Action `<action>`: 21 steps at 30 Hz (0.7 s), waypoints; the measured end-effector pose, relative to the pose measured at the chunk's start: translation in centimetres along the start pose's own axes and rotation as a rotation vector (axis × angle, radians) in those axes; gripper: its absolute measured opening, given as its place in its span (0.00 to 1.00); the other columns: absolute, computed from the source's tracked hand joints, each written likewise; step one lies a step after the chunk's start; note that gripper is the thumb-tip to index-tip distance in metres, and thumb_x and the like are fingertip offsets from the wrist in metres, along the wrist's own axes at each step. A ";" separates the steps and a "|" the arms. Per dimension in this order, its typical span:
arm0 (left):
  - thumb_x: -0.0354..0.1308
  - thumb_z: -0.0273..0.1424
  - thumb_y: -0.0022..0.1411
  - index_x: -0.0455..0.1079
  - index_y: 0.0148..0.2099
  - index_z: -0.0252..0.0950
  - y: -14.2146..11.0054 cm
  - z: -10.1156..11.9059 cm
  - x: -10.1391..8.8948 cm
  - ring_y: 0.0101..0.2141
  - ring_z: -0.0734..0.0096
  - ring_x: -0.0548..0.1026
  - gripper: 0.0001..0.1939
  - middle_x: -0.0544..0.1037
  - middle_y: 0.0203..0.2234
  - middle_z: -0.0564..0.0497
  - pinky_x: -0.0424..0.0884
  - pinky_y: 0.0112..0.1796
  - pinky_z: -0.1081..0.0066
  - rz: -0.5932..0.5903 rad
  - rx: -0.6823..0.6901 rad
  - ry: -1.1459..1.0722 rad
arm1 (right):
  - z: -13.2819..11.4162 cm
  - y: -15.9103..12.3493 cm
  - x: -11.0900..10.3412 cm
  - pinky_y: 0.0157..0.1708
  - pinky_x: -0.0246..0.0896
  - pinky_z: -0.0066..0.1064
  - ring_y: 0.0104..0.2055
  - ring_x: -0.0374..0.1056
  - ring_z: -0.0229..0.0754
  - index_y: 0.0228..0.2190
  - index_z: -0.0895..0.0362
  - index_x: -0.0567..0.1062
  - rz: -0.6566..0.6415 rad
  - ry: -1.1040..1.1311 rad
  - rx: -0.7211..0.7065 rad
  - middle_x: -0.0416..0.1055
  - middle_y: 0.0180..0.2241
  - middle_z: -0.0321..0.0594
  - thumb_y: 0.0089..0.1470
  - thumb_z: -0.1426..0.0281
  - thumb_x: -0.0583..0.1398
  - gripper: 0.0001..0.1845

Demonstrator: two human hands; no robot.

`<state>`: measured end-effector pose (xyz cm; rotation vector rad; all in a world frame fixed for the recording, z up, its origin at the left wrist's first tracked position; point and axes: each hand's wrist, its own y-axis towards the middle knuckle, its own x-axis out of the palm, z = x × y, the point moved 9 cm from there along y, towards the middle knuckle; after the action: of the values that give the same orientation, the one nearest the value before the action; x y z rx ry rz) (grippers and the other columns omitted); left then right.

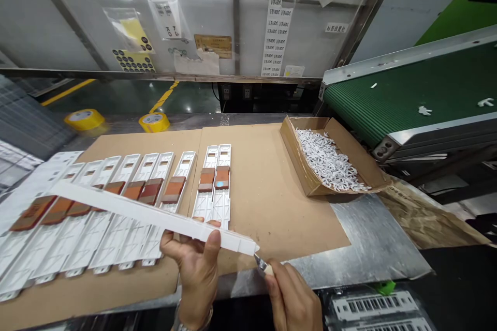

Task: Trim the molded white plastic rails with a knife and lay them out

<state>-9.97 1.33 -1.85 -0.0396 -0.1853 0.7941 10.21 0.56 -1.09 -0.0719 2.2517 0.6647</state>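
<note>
My left hand [196, 258] is closed round a long white plastic strip [155, 214], which it holds edge-on and slanting up to the left. My right hand [289, 295] grips a small blade tool [263, 266], and the tool's tip touches the strip's right end. Below the strip, on brown cardboard [267, 191], lies a row of several flat white plastic parts [116, 207]. Each carries a brown patch near its middle. Two more such parts [215, 183] lie side by side a little to the right.
An open cardboard box [306, 168] of small white plastic scraps stands at the right. A green conveyor belt [407, 88] runs behind it. Two yellow tape rolls [154, 121] sit at the back left. Barcode labels [373, 307] lie at the near right edge.
</note>
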 end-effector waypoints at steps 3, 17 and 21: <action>0.66 0.41 0.46 0.43 0.55 0.42 0.0 0.0 0.3 0.41 0.59 0.73 0.42 0.69 0.41 0.47 0.70 0.44 0.62 -0.021 -0.009 -0.027 | 0.1 0.0 -0.3 0.26 0.57 0.27 0.26 0.65 0.39 0.40 0.57 0.70 0.025 0.002 0.010 0.67 0.25 0.38 0.63 0.66 0.47 0.14; 0.65 0.39 0.49 0.42 0.50 0.44 -0.4 0.8 0.3 0.38 0.69 0.71 0.36 0.61 0.46 0.46 0.70 0.45 0.63 0.007 0.056 0.033 | 0.1 0.0 0.1 0.25 0.56 0.27 0.26 0.65 0.39 0.40 0.57 0.70 -0.018 -0.029 0.003 0.67 0.25 0.39 0.64 0.67 0.47 0.14; 0.65 0.39 0.48 0.42 0.49 0.44 -0.3 0.6 0.3 0.38 0.68 0.71 0.36 0.61 0.46 0.46 0.70 0.44 0.63 0.026 0.052 -0.003 | 0.0 0.0 -0.1 0.24 0.57 0.26 0.25 0.65 0.38 0.38 0.57 0.71 0.024 -0.051 0.007 0.67 0.24 0.39 0.64 0.65 0.47 0.16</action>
<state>-9.69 1.29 -1.16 0.0087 -0.1674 0.8248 10.28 0.53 -0.95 -0.0241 2.2089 0.6635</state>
